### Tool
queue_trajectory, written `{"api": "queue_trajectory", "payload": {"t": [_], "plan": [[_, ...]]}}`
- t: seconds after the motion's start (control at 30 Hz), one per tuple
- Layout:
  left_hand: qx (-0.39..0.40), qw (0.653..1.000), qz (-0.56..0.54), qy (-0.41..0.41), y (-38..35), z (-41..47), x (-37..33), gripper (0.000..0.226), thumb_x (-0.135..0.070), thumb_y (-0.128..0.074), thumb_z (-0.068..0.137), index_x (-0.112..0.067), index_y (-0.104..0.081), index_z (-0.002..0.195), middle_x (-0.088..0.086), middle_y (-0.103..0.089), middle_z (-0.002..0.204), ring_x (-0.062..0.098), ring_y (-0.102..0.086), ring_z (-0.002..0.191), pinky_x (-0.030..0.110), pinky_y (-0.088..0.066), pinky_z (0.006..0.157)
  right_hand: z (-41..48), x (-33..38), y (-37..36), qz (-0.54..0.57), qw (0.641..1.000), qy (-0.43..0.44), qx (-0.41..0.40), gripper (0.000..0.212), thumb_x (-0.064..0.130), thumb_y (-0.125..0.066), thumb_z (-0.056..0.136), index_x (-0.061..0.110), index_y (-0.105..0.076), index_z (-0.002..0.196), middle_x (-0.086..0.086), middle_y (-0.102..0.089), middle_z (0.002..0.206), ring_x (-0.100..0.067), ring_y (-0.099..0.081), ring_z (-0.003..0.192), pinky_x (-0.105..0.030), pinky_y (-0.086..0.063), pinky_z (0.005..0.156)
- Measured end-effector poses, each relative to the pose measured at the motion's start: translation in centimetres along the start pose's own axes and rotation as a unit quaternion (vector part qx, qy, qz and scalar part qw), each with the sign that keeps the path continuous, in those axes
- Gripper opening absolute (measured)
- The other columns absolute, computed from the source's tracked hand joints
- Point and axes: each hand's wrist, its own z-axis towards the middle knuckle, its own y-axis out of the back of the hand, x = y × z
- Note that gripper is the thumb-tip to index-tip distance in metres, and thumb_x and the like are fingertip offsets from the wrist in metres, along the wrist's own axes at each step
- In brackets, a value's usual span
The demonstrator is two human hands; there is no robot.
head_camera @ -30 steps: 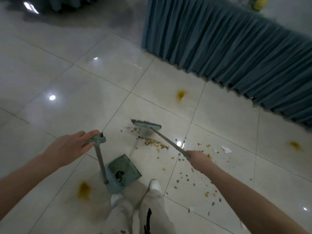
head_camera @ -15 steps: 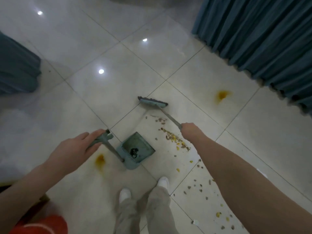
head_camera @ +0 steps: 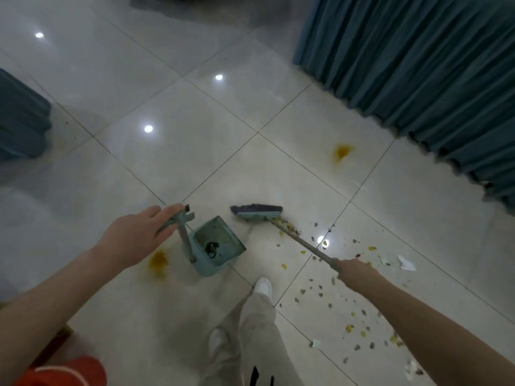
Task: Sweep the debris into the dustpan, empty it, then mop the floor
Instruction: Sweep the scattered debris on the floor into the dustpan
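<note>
Your left hand [head_camera: 133, 240] holds the dustpan [head_camera: 220, 246] handle; your right hand [head_camera: 354, 271] grips the broom [head_camera: 257, 212]. Debris [head_camera: 334, 288] lies right of the pan (some beneath the shaft). Risk: a hasty stroke could scatter it past the lip.

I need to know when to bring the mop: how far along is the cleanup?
Early. Done: a little dark debris lies in the dustpan. In hand: the left hand holds the dustpan handle, the right hand the broom, its head by a debris pile. Left: scattered bits across the tiles, emptying, and mopping the yellow stains.
</note>
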Motion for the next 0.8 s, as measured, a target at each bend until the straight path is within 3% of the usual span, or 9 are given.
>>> {"api": "queue_trajectory", "payload": {"t": [0.17, 0.3, 0.43, 0.6, 0.8], "plan": [[-0.007, 0.999, -0.034, -0.03, -0.7, -4.2, -1.0, 0.057, -0.055, -0.02, 0.09, -0.028, -0.038, 0.137, -0.003, -0.056, 0.091, 0.015, -0.052, 0.045, 0.031, -0.048, 0.042, -8.5, -1.9, -6.5, 0.009, 0.999, -0.023, 0.037, 0.039, 0.018, -0.037, 0.099, 0.031, -0.045, 0.134, 0.008, -0.046, 0.073, -0.01, -0.051, 0.06, -0.021, -0.042, 0.049], [-0.017, 0.998, -0.041, -0.049, -1.9, -6.9, -1.6, 0.049, -0.053, -0.026, 0.093, -0.032, -0.037, 0.135, -0.002, -0.058, 0.093, 0.02, -0.054, 0.046, 0.032, -0.049, 0.043, -14.3, -2.8, -10.2, 0.025, 0.998, -0.03, 0.044, 0.038, 0.022, -0.037, 0.099, 0.034, -0.044, 0.135, 0.006, -0.05, 0.08, -0.017, -0.063, 0.074, -0.021, -0.043, 0.052], [-0.014, 0.997, -0.038, -0.069, -2.3, -8.4, -2.4, 0.044, -0.053, -0.028, 0.095, -0.034, -0.037, 0.134, -0.002, -0.057, 0.09, 0.021, -0.055, 0.047, 0.034, -0.05, 0.044, -18.3, -3.2, -10.1, 0.007, 0.999, -0.041, 0.004, 0.034, 0.029, -0.037, 0.1, 0.039, -0.044, 0.132, 0.009, -0.048, 0.074, -0.008, -0.055, 0.061, -0.02, -0.042, 0.05], [-0.01, 0.996, -0.035, -0.084, -1.9, -8.8, -4.0, 0.041, -0.043, -0.042, 0.095, -0.031, -0.041, 0.134, -0.002, -0.058, 0.089, 0.018, -0.055, 0.047, 0.029, -0.045, 0.041, -18.3, -4.8, -8.2, 0.075, 0.995, -0.06, -0.015, 0.029, 0.035, -0.04, 0.1, 0.037, -0.052, 0.126, 0.005, -0.062, 0.087, -0.013, -0.062, 0.071, -0.03, -0.055, 0.064], [0.013, 0.995, -0.053, -0.079, -2.5, -7.7, -6.2, 0.042, -0.046, -0.038, 0.094, -0.036, -0.036, 0.135, -0.005, -0.056, 0.089, 0.016, -0.054, 0.05, 0.031, -0.047, 0.047, -13.0, -5.7, -4.6, 0.116, 0.988, -0.093, -0.05, 0.024, 0.029, -0.042, 0.1, 0.027, -0.057, 0.119, 0.002, -0.059, 0.086, -0.016, -0.059, 0.073, -0.027, -0.049, 0.059]]}}
